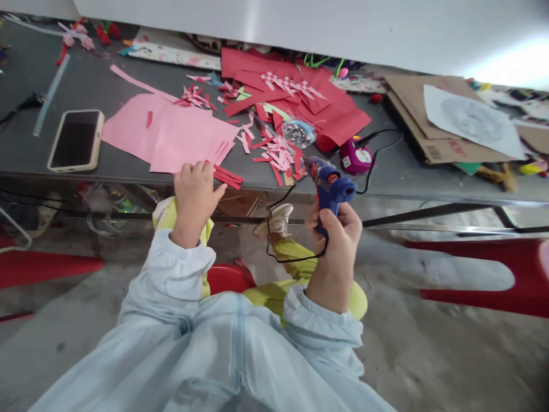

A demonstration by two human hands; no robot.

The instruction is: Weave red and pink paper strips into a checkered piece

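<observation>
My right hand is wrapped round the handle of a blue hot glue gun, its nozzle pointing up and left over the table's front edge. A black cord hangs in a loop below the gun. At the same edge my left hand lies with its fingers on pink paper sheets and its thumb spread to the side. Red paper strips lie right beside that thumb. Between the hands is a pile of cut pink and red strips, with a bag of shiny bits behind it.
Red paper sheets are heaped at the back. A purple plug adapter sits right of the glue gun. A phone lies at the left, and cardboard is stacked at the right. Red stools stand below on the floor.
</observation>
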